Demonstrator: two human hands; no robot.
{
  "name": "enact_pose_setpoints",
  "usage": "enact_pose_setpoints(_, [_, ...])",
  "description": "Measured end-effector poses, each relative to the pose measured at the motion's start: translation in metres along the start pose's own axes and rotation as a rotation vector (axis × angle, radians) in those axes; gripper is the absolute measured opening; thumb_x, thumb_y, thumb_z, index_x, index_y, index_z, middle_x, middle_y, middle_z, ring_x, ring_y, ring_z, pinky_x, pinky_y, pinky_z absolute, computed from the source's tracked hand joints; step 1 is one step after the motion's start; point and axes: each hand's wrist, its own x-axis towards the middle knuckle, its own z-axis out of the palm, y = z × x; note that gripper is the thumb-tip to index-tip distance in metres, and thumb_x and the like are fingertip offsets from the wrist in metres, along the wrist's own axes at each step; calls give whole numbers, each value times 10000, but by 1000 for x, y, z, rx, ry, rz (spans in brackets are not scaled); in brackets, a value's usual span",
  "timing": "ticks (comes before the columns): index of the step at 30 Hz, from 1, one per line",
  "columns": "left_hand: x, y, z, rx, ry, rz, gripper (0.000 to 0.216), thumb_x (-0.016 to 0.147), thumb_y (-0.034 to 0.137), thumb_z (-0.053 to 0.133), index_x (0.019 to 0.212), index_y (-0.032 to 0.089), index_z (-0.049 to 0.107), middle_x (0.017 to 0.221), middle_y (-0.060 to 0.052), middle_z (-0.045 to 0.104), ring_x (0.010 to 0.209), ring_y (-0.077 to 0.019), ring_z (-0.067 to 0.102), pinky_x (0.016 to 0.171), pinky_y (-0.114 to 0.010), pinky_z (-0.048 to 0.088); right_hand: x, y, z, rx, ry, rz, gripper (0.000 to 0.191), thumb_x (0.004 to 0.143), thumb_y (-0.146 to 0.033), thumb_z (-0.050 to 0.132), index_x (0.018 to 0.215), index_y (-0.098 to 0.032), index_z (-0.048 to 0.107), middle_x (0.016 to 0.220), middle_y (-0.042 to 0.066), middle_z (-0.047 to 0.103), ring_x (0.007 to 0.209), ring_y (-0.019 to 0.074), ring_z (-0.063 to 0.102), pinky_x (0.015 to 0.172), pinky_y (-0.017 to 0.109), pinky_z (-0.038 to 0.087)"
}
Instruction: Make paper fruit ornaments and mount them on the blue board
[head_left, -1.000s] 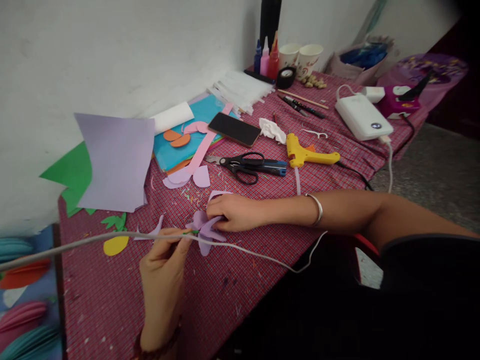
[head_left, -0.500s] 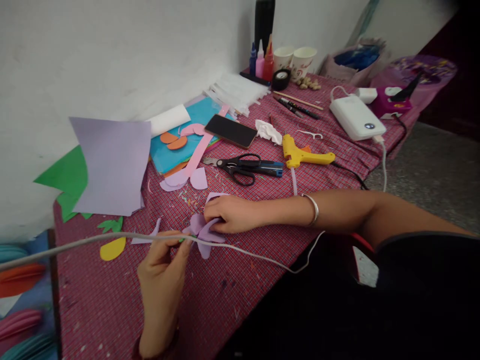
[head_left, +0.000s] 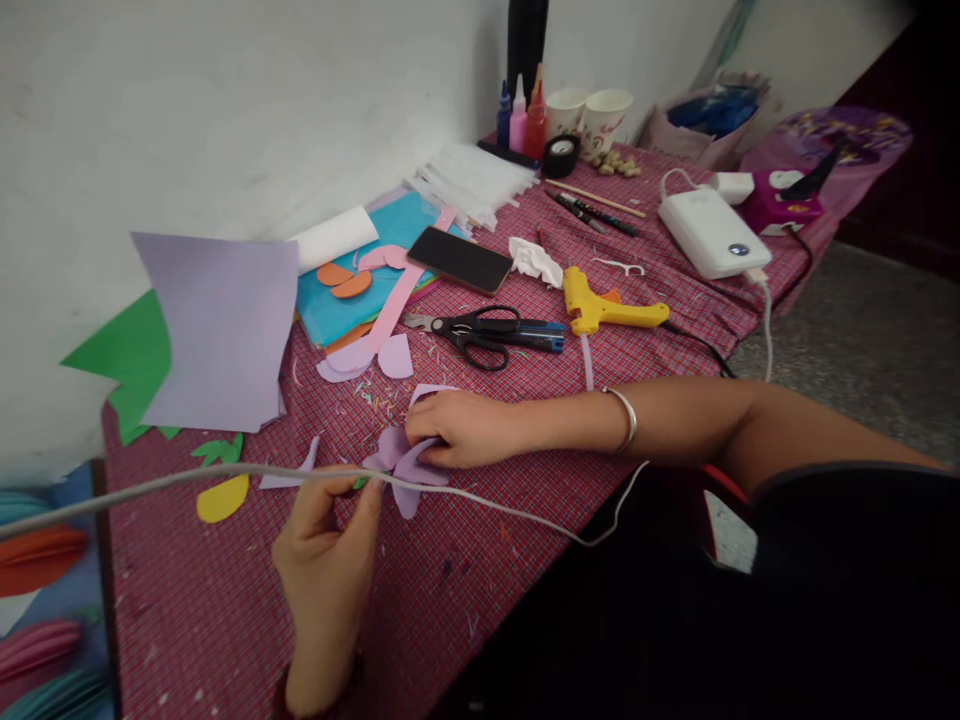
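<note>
A purple paper flower (head_left: 406,500) with several petals is between my two hands, low over the checked tablecloth. My left hand (head_left: 330,540) pinches its green stem (head_left: 361,483) between thumb and fingertips, just left of the petals. From the right, my right hand (head_left: 465,428) closes its fingers on one of the petals; the fingertips are partly hidden. A white cable (head_left: 495,507) runs across the view in front of the flower and my left fingers. Beside my left hand lie a yellow paper piece (head_left: 223,499) and a purple scrap (head_left: 281,481).
Beyond my hands lie black scissors (head_left: 480,335), a yellow glue gun (head_left: 615,312), a phone (head_left: 459,260) and coloured paper (head_left: 322,308). Large purple sheets (head_left: 225,330) stand at left. A white power bank (head_left: 712,238) and paper cups (head_left: 604,122) are farther back.
The view has shifted very slightly. Both hands keep their hold on the flower, and my left hand has hardly moved.
</note>
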Motion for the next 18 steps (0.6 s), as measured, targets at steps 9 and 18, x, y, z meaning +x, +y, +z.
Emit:
enact_pose_setpoints(9, [-1, 5, 3, 107, 4, 133, 86, 786, 309, 687, 803, 231, 655, 800, 8, 643, 776, -160, 589, 816, -341, 485, -1, -1, 1, -7, 1, -2, 65, 850, -154, 581, 786, -164, 570, 850, 38, 619, 816, 154, 530, 768, 275, 386])
enact_pose_setpoints(18, [2, 7, -1, 223, -39, 432, 114, 776, 173, 689, 868, 238, 666, 834, 0, 664, 816, -177, 607, 826, -350, 469, -1, 0, -1, 26, 3, -5, 69, 830, -133, 587, 773, -161, 560, 836, 36, 605, 805, 154, 525, 739, 268, 375])
